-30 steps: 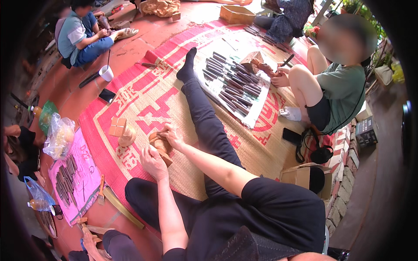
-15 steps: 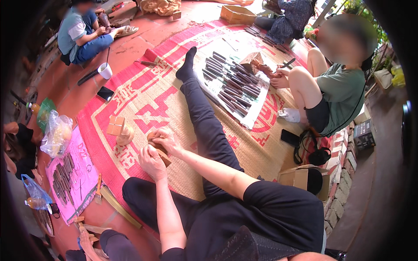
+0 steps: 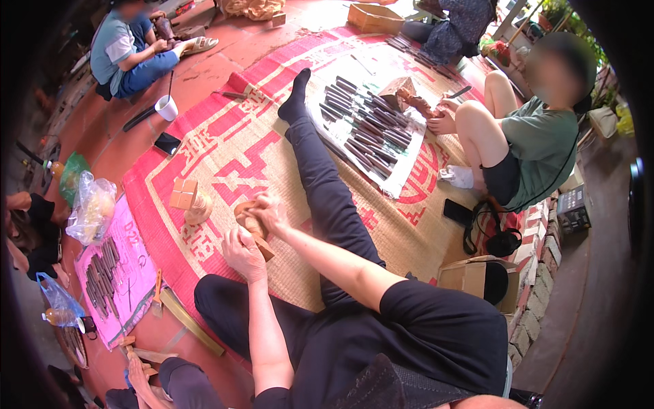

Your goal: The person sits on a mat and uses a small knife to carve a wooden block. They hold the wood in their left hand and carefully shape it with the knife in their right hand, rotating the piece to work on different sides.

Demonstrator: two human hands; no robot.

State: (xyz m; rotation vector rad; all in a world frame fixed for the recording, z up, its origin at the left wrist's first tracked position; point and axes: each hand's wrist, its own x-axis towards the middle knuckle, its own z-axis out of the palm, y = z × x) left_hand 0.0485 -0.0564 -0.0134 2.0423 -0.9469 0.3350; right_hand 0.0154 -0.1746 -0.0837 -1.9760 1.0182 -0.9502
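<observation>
A carved piece of light brown wood (image 3: 263, 248), with a rounded upper part and a block-like lower end, is between my hands above the mat. My left hand (image 3: 242, 252) is closed around its near side. My right hand (image 3: 270, 214) has its fingers bent at the rounded top; a little motion blur and the hand itself hide what the fingertips grip, if anything. Just left of my hands, on the mat, are a pale wooden block (image 3: 183, 193) and a rounded wooden form (image 3: 199, 207) touching it.
The red and straw mat (image 3: 286, 273) lies under my outstretched leg. Many dark-handled carving tools (image 3: 368, 126) lie on a white cloth ahead. A person (image 3: 538, 129) sits at right holding a carving. More tools (image 3: 102, 279) rest on pink paper at left, near a brush (image 3: 158, 296).
My right hand has shifted slightly up and right, uncovering more of the wood's rounded top. My left hand remains on the piece, and the whole view has shifted slightly.
</observation>
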